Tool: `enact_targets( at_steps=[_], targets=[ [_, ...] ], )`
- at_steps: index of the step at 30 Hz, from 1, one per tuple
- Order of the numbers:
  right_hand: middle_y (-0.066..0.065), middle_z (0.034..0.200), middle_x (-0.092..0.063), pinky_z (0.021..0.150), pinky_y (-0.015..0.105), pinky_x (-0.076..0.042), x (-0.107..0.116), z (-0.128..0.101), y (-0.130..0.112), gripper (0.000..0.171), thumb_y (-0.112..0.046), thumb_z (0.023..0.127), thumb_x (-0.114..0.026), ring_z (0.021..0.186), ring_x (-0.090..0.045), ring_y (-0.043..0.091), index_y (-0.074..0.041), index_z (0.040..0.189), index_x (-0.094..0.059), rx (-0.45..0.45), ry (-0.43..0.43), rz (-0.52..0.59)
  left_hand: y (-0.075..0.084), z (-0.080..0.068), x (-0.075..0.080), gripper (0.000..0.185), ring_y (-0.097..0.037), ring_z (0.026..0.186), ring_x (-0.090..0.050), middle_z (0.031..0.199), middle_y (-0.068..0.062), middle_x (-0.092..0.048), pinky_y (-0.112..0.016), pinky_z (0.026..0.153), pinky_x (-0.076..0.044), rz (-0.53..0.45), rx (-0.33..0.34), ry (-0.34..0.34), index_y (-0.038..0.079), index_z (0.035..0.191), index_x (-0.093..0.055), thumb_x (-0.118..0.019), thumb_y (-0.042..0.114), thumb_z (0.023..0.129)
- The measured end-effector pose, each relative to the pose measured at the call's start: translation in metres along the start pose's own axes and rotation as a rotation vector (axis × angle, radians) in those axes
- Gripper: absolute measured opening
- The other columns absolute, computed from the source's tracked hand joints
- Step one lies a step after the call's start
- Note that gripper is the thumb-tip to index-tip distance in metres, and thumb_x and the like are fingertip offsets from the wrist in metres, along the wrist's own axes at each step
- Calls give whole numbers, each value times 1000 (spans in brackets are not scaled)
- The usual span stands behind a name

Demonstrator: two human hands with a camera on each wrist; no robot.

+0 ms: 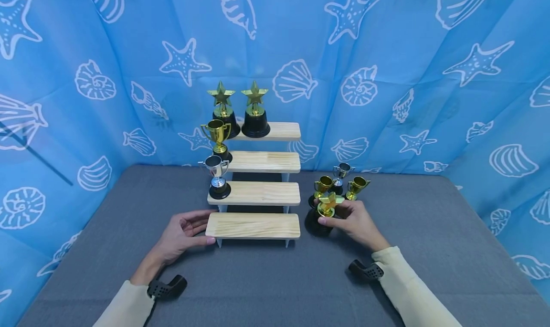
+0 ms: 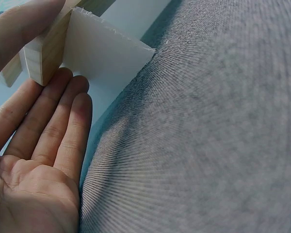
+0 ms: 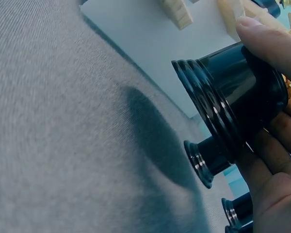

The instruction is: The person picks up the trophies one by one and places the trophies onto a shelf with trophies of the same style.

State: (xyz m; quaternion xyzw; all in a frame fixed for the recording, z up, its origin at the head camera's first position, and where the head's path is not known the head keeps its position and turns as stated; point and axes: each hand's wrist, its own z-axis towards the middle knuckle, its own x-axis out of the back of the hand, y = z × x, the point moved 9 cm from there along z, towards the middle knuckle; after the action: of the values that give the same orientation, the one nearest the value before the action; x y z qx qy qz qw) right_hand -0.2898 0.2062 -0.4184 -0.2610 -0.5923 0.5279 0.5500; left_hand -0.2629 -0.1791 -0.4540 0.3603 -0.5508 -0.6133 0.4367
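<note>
My right hand (image 1: 354,222) grips a gold star trophy (image 1: 330,204) near the top of its black base (image 3: 242,87). In the right wrist view that base hangs above the cloth, its shadow falling beneath. My left hand (image 1: 180,236) holds the left end of the lowest step of a wooden tiered stand (image 1: 253,226), thumb at the front corner and fingers (image 2: 72,131) at the back. Two star trophies (image 1: 255,110) stand on the top step. A gold cup trophy (image 1: 218,136) and a silver cup trophy (image 1: 218,174) occupy the left ends of the two middle steps.
Right of the stand, behind the held trophy, cluster two gold cup trophies (image 1: 355,187) and a silver cup trophy (image 1: 342,172). Grey cloth (image 1: 275,284) covers the table. A blue curtain (image 1: 386,136) with white seashells hangs behind and at the sides.
</note>
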Motion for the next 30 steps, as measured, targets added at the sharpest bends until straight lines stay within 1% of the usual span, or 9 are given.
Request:
enact_targets(
  at_steps=[2, 6, 14, 17, 20, 25, 27, 30],
  targets=[
    [13, 125, -70, 90, 21, -57, 1, 0, -1, 44, -10, 86, -82, 108, -67, 12, 3, 125, -68, -7, 8, -14, 0, 0, 0, 68, -11, 118, -63, 140, -39, -48, -26, 103, -52, 2, 0, 0, -19, 139, -44, -78, -10, 81],
    [15, 125, -70, 90, 21, -57, 1, 0, -2, 44, -11, 86, -82, 107, -67, 11, 3, 125, -68, -12, 15, -30, 0, 0, 0, 69, -10, 118, -63, 139, -40, -48, -26, 102, -52, 13, 2, 3, -19, 139, -44, -78, -9, 80],
    [21, 130, -66, 97, 21, -54, -1, -1, -14, 46, -8, 87, -81, 115, -64, 13, 7, 128, -65, 24, -1, 17, -1, 0, 1, 69, -10, 117, -63, 139, -39, -48, -26, 102, -52, 19, 4, 6, -19, 139, -44, -78, -9, 80],
    [22, 130, -65, 97, 20, -53, 0, -1, -17, 46, -8, 88, -80, 115, -64, 13, 6, 129, -65, 27, 7, 17, -1, 0, 1, 68, -10, 118, -63, 139, -39, -48, -26, 102, -52, 15, 5, 5, -18, 139, -44, -78, -9, 81],
    [21, 130, -66, 97, 20, -53, 1, -2, -19, 46, -9, 88, -80, 115, -64, 13, 5, 129, -65, 30, 16, 6, 0, 0, 0, 68, -10, 118, -62, 140, -39, -48, -26, 102, -52, 16, 3, 5, -18, 139, -44, -78, -9, 81],
    [15, 128, -69, 96, 20, -54, 4, -2, -23, 44, -9, 88, -80, 115, -64, 13, 2, 128, -67, 35, 31, -9, 0, 0, -1, 68, -10, 118, -63, 139, -39, -48, -26, 103, -52, 15, 9, 5, -18, 139, -45, -78, -8, 81],
    [12, 126, -70, 95, 20, -55, 5, -3, -24, 43, -10, 88, -81, 113, -65, 13, 1, 127, -68, 31, 41, -23, 0, 1, -1, 68, -10, 118, -63, 139, -39, -48, -27, 103, -52, 11, 11, 4, -18, 139, -44, -78, -8, 81],
    [12, 125, -70, 92, 20, -56, 8, -3, -27, 42, -11, 88, -81, 109, -65, 13, 1, 126, -69, 23, 58, -51, 0, 1, 0, 68, -11, 118, -63, 139, -39, -49, -27, 103, -52, 8, 12, 4, -18, 139, -44, -78, -9, 81]
  ],
)
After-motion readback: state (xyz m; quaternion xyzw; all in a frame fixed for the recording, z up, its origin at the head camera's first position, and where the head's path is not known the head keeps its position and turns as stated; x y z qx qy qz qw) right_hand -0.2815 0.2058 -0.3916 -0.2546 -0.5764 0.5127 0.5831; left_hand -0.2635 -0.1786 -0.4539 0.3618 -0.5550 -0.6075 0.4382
